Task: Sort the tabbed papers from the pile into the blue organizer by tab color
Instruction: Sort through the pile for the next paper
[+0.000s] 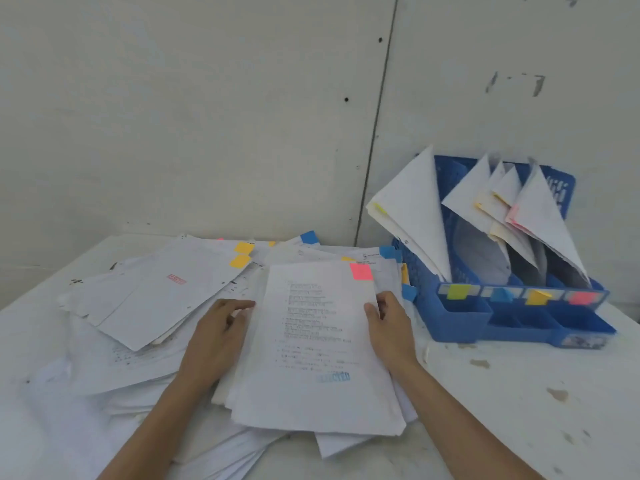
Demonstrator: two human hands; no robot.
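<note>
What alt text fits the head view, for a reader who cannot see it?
A person's right hand grips and left hand touches the edges of a white printed sheet with a pink tab, atop a messy pile of tabbed papers on a white table; a blue plastic organizer stands at right.

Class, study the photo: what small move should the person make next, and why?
Probably lift the pink-tabbed paper: the left hand and right hand flank it atop the pile, and the pink label marks the rightmost slot of the blue organizer.
</note>
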